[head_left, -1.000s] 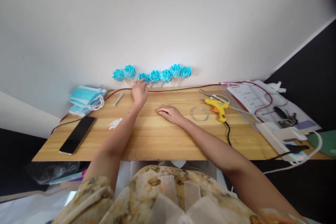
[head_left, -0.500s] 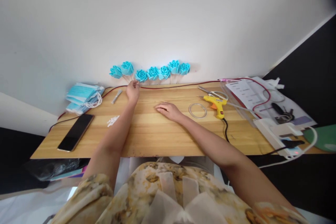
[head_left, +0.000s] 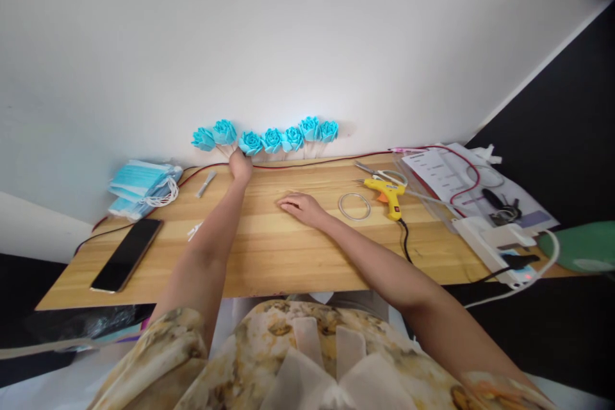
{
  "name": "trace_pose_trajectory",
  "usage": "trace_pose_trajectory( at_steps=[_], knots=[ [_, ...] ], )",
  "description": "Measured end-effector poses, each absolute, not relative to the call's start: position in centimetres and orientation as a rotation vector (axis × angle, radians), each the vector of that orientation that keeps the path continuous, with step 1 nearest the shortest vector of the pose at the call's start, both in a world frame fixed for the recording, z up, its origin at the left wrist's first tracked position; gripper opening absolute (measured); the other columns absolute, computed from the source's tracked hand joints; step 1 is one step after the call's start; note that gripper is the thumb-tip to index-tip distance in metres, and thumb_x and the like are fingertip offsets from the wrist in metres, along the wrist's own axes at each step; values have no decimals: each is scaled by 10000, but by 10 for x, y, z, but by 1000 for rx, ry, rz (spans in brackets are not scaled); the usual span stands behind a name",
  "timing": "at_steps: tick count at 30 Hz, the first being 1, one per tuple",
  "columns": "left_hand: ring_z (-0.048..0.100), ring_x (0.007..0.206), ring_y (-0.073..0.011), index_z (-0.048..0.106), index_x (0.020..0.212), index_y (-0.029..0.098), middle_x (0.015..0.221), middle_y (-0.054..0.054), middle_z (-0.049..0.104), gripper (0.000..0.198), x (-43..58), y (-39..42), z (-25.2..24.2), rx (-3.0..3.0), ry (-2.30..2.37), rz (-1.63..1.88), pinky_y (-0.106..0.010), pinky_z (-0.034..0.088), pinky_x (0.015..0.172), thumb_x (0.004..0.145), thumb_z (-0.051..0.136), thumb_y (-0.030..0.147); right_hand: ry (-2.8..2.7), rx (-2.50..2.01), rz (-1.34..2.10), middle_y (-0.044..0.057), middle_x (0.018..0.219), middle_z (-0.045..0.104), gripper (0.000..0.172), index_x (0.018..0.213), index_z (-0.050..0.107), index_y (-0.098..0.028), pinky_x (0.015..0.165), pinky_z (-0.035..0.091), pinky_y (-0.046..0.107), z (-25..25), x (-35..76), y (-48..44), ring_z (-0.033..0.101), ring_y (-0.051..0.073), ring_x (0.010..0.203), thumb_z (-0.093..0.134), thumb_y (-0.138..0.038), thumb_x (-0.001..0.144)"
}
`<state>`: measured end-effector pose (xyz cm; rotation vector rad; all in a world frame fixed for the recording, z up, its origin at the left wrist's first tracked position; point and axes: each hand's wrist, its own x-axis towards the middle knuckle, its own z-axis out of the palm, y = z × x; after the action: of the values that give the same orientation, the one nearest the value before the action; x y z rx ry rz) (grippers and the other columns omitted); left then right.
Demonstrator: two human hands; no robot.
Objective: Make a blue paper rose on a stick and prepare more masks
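Note:
Several blue artificial roses [head_left: 273, 139] on thin pale stems lean in a row against the wall at the table's back edge. My left hand [head_left: 240, 165] reaches in at the stems below the third rose [head_left: 250, 142] from the left. Its fingers are mostly hidden there, so I cannot make out whether they grip a stem. My right hand [head_left: 302, 208] rests on the middle of the wooden table [head_left: 288, 262], fingers loosely extended, holding nothing. To its right lies a ring of silvery wire [head_left: 354, 206].
A yellow glue gun [head_left: 387, 195] and scissors [head_left: 382, 173] lie to the right, near papers [head_left: 442, 176] and a white power strip [head_left: 485, 250]. At left are blue face masks [head_left: 141, 186], a phone [head_left: 127, 256] and a grey strip [head_left: 205, 184]. A red-black cable [head_left: 317, 164] runs along the back.
My left hand has reached slightly farther back among the stems, and its fingers are now more hidden. My right hand stays in place. The whole view has shifted a little.

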<state>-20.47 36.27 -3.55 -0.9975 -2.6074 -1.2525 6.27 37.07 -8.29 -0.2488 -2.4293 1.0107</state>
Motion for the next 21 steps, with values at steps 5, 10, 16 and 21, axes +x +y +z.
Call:
trace_pose_trajectory(
  at_steps=[5,10,16,21],
  knots=[
    [713,1014,-346,696,897,149,952,-169,765,177,-201,365,-33,-961,-2557,-1334,-364,515,845,838,532,119,-2427,-254,1025,92,1154,815,244,1110,811,-206,980,553,365,-82,62,371,751,228,1090,599,-301,1033],
    [705,942,-315,673,850,154,874,-143,740,140,-201,372,-25,-969,-2509,-1420,-357,515,855,853,534,143,-2421,-256,1034,80,1144,818,237,1105,812,-220,988,550,360,-80,63,370,751,218,1086,600,-295,1031],
    [713,996,-317,674,866,142,922,-160,739,158,-196,380,-20,-1031,-2506,-1440,-365,510,906,885,518,165,-2420,-265,1052,76,1158,816,241,1110,812,-224,985,550,344,-78,64,370,752,208,1094,598,-305,1033],
    [709,1053,-364,660,854,146,1023,-224,750,109,-193,370,-35,-976,-2594,-1410,-412,511,924,880,566,197,-2434,-276,1034,82,1161,818,243,1114,810,-216,1007,545,365,-79,64,370,749,222,1111,595,-297,1034]
  ],
)
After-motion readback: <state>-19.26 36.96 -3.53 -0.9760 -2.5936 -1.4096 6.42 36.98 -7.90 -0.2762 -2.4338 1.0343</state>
